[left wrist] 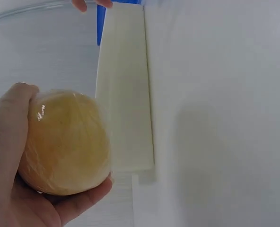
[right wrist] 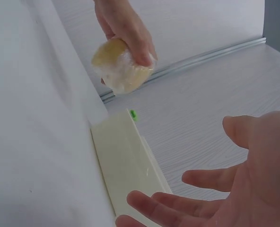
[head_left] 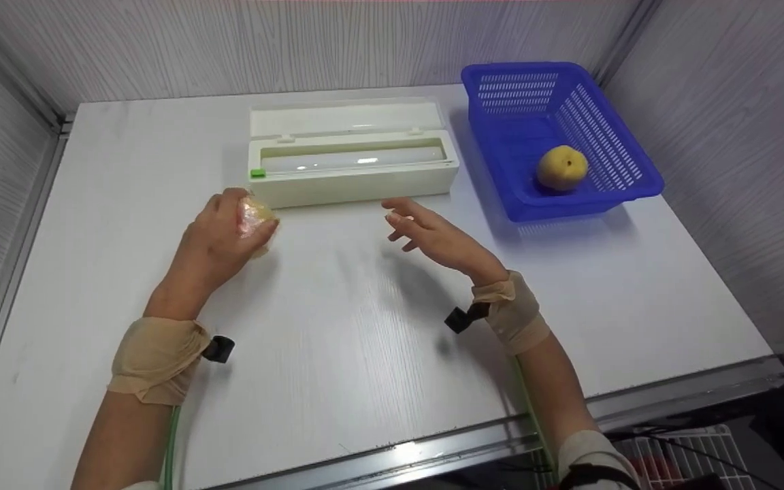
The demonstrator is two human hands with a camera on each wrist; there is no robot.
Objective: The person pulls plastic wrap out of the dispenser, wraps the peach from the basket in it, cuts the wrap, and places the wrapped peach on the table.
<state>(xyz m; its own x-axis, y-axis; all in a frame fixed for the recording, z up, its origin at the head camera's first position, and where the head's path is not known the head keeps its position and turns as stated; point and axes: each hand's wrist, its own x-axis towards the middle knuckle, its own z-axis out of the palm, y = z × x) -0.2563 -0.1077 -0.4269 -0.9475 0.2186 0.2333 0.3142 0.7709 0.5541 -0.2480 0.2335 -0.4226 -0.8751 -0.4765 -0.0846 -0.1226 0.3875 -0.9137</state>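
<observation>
My left hand (head_left: 215, 238) grips a round yellow fruit (left wrist: 66, 144) wrapped in clear cling film, held above the table just off the dispenser's left front corner. Thumb and fingers curl around its sides in the left wrist view; the film looks glossy and creased. Apart from it, my right hand (head_left: 443, 239) hovers in front of the dispenser's right end, fingers spread and holding nothing. The white cling film dispenser (head_left: 365, 187) has its clear lid raised, with a roll (head_left: 337, 161) of film inside and a green slider (head_left: 258, 173) at its left end.
A blue plastic basket (head_left: 511, 204) stands at the back right, with one unwrapped yellow fruit (head_left: 562, 168) in it. Pale wood-grain panels (head_left: 297, 47) enclose the white table (head_left: 324, 354) at the back and sides. A metal rail (head_left: 405, 452) runs along the front edge.
</observation>
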